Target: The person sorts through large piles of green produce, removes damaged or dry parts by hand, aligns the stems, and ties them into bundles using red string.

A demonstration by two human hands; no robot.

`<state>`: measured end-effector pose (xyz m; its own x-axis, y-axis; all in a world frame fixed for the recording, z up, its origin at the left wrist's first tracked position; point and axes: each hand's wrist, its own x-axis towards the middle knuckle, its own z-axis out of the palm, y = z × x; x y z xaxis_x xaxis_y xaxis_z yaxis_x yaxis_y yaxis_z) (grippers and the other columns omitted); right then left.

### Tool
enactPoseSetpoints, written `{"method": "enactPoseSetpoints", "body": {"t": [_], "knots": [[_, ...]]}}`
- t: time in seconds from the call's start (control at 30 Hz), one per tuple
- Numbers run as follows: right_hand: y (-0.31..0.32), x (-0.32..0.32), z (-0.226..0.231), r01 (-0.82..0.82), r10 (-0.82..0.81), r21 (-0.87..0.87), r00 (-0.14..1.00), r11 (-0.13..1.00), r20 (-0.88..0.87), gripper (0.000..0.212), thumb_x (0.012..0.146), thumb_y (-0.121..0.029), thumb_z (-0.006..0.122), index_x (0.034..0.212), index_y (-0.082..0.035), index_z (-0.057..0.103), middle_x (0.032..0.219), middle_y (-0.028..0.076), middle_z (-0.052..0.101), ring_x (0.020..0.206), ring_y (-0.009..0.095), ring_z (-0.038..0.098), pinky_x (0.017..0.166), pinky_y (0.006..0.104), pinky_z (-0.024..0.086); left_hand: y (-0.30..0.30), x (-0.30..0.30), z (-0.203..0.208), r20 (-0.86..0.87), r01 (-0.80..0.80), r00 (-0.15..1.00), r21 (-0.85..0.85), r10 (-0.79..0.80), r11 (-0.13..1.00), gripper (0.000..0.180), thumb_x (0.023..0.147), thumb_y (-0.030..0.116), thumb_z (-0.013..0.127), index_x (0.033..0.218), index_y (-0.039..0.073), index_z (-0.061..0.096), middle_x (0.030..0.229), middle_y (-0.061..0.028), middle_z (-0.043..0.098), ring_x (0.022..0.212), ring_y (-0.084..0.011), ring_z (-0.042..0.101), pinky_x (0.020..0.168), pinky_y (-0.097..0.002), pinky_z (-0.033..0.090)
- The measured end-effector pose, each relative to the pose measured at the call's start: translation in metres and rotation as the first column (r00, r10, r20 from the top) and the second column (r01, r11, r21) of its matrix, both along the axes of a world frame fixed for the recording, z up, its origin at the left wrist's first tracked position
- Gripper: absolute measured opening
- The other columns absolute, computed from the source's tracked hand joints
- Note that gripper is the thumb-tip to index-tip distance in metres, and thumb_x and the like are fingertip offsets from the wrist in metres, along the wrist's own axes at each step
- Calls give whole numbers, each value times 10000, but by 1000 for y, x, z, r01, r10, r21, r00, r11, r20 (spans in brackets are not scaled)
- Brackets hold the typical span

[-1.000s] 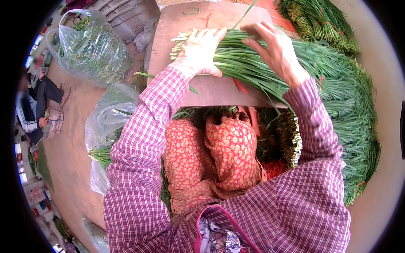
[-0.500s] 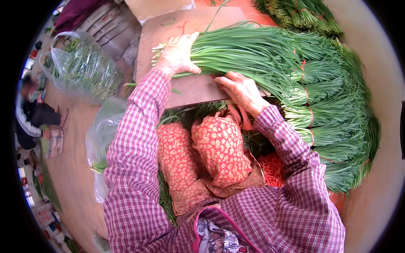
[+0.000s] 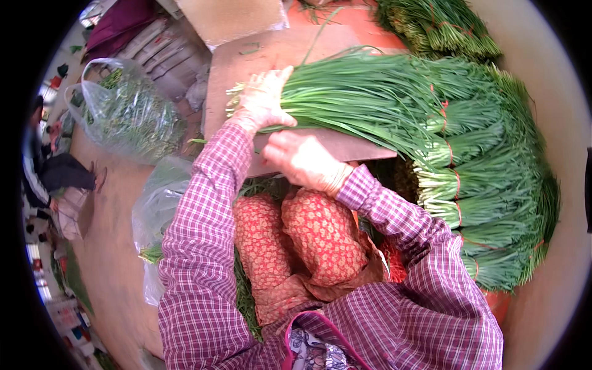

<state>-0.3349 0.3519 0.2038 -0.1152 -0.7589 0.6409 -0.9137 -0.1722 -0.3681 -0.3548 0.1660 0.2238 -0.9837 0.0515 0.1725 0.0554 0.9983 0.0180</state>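
A loose bunch of garlic chives [image 3: 345, 92] lies across a brown board [image 3: 364, 143], pale stem ends to the left and green leaves fanning right. Near those stem ends, my left hand [image 3: 264, 98] is wrapped over the bunch, thumb on the near side. Just right of my left wrist, over the board's near edge, my right hand [image 3: 302, 159] has its fingers curled in and slightly blurred. Whatever it may hold is hidden. Tied chive bunches [image 3: 468, 179] are stacked along the right, bound with red ties.
Beyond the stack is another pile of tied greens [image 3: 438, 28]. A cardboard box [image 3: 234, 18] stands past the board. On the left are a clear bag of greens [image 3: 132, 117] and another plastic bag [image 3: 157, 191]. Red ties [image 3: 392, 259] lie beside my flower-patterned lap cloth. Someone sits far left.
My right hand has moved left along the board's near edge, toward my left wrist, and its fingers have curled in. My left hand stays on the chives. The whole view has shifted slightly.
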Motion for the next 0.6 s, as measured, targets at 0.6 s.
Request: {"method": "enactPoseSetpoints", "body": {"t": [0.6], "knots": [[-31, -106, 12, 291, -288, 20, 934, 957, 209, 157, 876, -251, 650, 894, -95, 650, 859, 112, 658, 804, 345, 651, 680, 446, 503, -58, -5, 56, 264, -247, 964, 848, 31, 469, 623, 797, 106, 664, 1386, 4, 489, 1277, -129, 621, 1198, -213, 557, 1034, -341, 420]]}}
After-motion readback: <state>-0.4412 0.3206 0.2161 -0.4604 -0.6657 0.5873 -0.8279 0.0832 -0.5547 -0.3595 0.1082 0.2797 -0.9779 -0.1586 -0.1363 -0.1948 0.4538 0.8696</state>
